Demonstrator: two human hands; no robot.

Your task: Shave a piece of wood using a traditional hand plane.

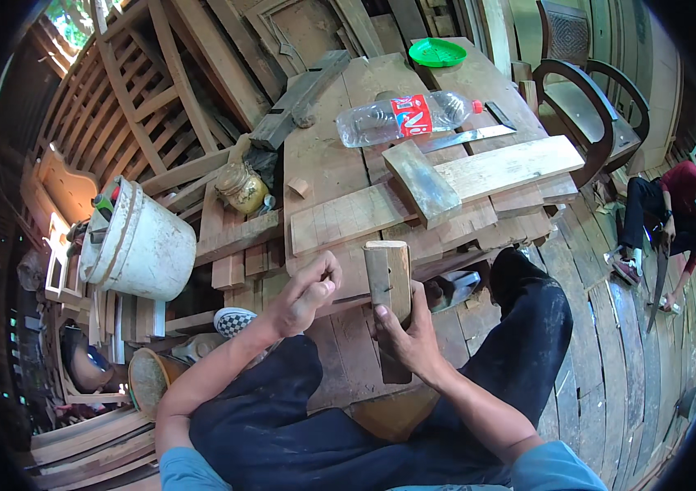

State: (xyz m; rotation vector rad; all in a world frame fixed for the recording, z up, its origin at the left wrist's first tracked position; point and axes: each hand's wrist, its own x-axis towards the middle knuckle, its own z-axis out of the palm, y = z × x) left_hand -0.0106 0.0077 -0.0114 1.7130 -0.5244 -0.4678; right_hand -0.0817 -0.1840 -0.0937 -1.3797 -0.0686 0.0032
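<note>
My right hand (409,335) grips an upright, short wooden block (387,274) with a pale top end and small dark marks on its face, held in front of the bench. To its left, my left hand (309,296) is raised with curled fingers and thumb pressed together; what they hold, if anything, is too small to tell. Beyond both hands, a long pale board (512,168) lies across the wooden bench (323,180), with a shorter weathered block (422,184) crossways on it. A plastic bottle (364,124) with a red label lies behind these, beside a metal square (479,133).
A green dish (437,52) sits at the bench's back. A white bucket (151,241) and a glass jar (241,192) stand left, among stacked timber. A chair (569,106) is at upper right. A co-worker (684,196) crouches on the plank floor (602,376) at right, holding a saw.
</note>
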